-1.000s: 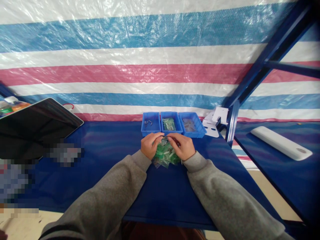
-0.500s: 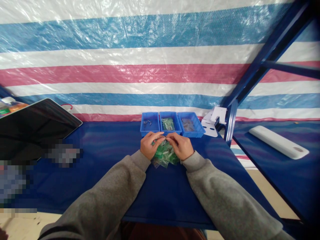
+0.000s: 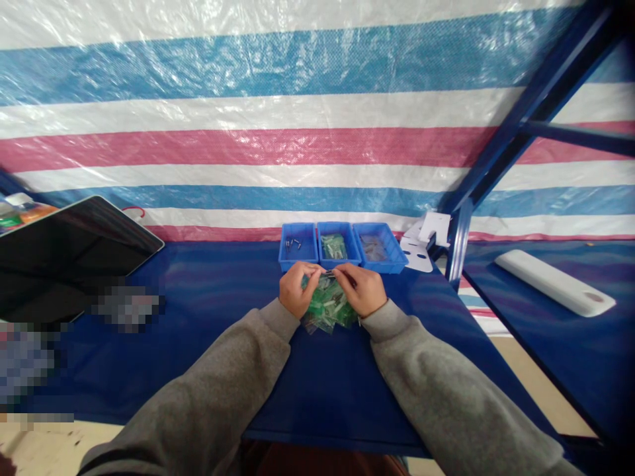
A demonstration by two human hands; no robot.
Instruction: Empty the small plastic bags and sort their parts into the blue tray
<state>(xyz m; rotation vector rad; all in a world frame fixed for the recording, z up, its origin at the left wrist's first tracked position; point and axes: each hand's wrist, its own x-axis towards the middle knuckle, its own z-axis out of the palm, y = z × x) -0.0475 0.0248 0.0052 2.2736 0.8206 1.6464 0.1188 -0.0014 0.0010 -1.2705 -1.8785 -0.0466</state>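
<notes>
My left hand (image 3: 297, 289) and my right hand (image 3: 363, 288) face each other above a pile of small clear-and-green plastic bags (image 3: 328, 309) on the blue table. Both hands are closed in a pinch, thumb against fingers, with the fingertips almost meeting. Between them is something small, thin and dark, too small to name. Just beyond my hands three blue bins stand in a row: the left bin (image 3: 298, 262) holds a few small metal pieces, the middle bin (image 3: 339, 262) greenish bags, and the right bin (image 3: 385, 266) greyish clear pieces.
A dark-screened panel (image 3: 74, 258) lies at the left, near blurred items. White cut-out sheets (image 3: 417, 256) lean by the blue frame post (image 3: 457, 244). On the right-hand table is a long white device (image 3: 553, 281). A striped sheet (image 3: 297, 145) hangs behind.
My left fingers have drawn closer together, and the fingertips of both hands have shifted slightly. The pile of bags and the bins have stayed in place.
</notes>
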